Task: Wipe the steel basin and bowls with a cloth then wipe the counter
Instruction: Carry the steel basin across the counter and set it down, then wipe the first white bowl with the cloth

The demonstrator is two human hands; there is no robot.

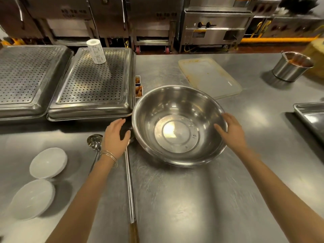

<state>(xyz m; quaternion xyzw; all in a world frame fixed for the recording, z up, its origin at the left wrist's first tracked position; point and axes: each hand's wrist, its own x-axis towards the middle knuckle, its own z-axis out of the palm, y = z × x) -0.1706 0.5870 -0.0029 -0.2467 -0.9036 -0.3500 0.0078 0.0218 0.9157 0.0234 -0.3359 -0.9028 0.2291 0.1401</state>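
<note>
Steel worktop [175, 199]: my right hand [231, 131] gripped the seemingly light, slick basin [176, 132] by its rim; left hand [114, 137] clutched a dark wad [124, 132].

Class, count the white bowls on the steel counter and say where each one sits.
2. One white bowl lies on the counter left of the ladle; the other white bowl sits beside it, nearer the camera. More may lie outside the frame.

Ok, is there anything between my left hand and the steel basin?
Nothing visible blocks it. The left hand sits right beside the left rim of the steel basin, over something dark I cannot identify. The right hand grips the opposite rim.
</note>
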